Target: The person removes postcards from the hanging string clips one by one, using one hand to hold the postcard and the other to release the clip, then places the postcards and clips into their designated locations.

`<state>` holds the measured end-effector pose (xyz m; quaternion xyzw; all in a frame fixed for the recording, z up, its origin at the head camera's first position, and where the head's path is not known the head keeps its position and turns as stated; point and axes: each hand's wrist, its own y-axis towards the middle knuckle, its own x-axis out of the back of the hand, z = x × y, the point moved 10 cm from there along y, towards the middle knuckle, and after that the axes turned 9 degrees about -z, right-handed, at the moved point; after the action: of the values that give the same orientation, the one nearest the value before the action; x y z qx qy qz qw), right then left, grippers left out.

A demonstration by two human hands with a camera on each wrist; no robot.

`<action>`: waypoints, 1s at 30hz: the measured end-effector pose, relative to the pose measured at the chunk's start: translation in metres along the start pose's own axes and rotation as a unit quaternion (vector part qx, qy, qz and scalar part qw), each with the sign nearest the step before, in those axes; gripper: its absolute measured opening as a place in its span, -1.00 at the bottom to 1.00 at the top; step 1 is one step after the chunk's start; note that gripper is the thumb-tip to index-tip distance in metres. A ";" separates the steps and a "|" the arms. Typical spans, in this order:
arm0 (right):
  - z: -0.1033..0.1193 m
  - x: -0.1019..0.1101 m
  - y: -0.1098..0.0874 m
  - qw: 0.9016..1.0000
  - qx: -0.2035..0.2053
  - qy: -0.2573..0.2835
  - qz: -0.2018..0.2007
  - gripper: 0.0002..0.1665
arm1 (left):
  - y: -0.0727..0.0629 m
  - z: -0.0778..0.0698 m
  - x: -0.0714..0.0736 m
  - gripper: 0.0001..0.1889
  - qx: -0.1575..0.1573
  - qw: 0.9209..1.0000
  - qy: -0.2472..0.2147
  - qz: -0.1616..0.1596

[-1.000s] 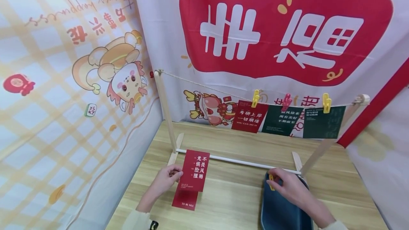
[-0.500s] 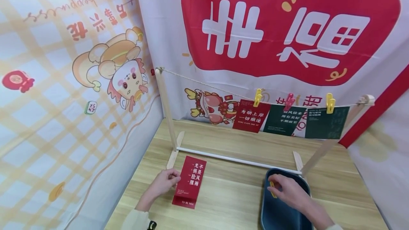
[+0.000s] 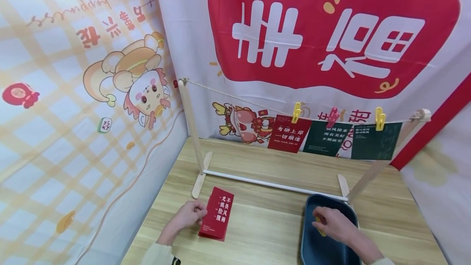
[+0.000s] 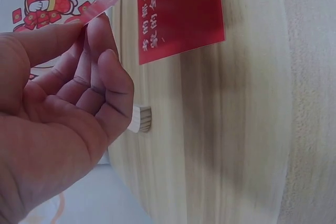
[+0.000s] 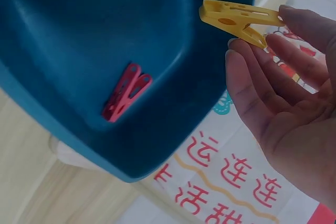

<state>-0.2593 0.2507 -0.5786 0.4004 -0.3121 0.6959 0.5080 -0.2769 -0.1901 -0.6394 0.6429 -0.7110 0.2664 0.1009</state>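
Observation:
My left hand [image 3: 188, 215] pinches a red card [image 3: 218, 214] by its left edge between thumb and fingers. The card is tilted low over the table; in the left wrist view it shows nearly edge-on. Beneath it a second red card [image 4: 181, 19] lies on the table, mostly covered in the head view. My right hand [image 3: 336, 225] is over a dark blue plastic bin [image 3: 308, 248]. Its thumb and fingers pinch a yellow clothespin [image 5: 226, 11] by the handle ends. Inside the bin lies a pinkish-red clothespin [image 5: 126, 94].
A wooden stand with a string [image 3: 235, 95] spans the table's back, a white rod [image 3: 272, 184] low across it. Clothespins hold a red card [image 3: 288, 134] and two green cards [image 3: 325, 139] toward the string's right. Printed cloths hang behind and at left.
The left hand has brought the red card lower and toward me, over the other red card. The right hand has shifted slightly to the right and down with the yellow clothespin.

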 end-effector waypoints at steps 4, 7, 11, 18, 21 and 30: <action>-0.008 -0.003 0.000 1.000 0.005 -0.012 -0.006 -0.80 | 0.000 0.004 -0.002 -0.88 0.008 1.000 -0.008 0.004; -0.012 -0.005 0.000 0.999 0.006 -0.030 -0.016 -0.79 | -0.001 0.007 -0.003 -0.87 0.017 1.000 -0.008 0.007; -0.017 -0.006 0.000 0.998 -0.004 -0.056 -0.035 -0.79 | -0.001 0.011 -0.005 -0.88 0.025 1.000 -0.003 0.009; -0.024 -0.013 0.000 0.994 -0.022 -0.098 -0.036 -0.79 | -0.002 0.015 -0.007 -0.87 0.040 0.999 -0.002 0.013; -0.031 -0.018 0.002 0.993 -0.034 -0.114 -0.021 -0.77 | -0.002 0.018 -0.007 -0.86 0.047 0.999 -0.002 0.012; -0.044 -0.026 0.004 0.989 -0.026 -0.142 -0.010 -0.72 | 0.001 0.024 -0.004 -0.90 0.029 0.998 0.047 -0.019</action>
<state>-0.2696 0.2749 -0.6232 0.4855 -0.3949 0.6181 0.4757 -0.2724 -0.1985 -0.6618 0.6460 -0.6847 0.3153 0.1205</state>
